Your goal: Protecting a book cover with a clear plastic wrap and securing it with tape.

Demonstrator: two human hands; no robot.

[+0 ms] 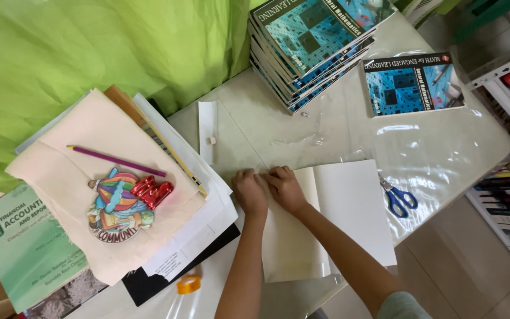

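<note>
My left hand [249, 192] and my right hand [285, 188] rest side by side, fingers curled down, on the far left corner of an open white book [349, 207] that lies flat on the table. Both press on the edge of the book, where a clear plastic sheet [326, 136] spreads over the white table [479, 147]. I cannot tell if the fingers pinch the plastic or the cover. A pair of blue-handled scissors [398, 196] lies just right of the book.
A stack of blue textbooks [311, 41] stands at the far side, with a single one [411, 82] beside it. Left lies a pile of papers [107, 177] with a purple pencil [116, 160], a colourful cutout [119, 207], a green book [25, 248]. An orange tape roll [189, 285] is near.
</note>
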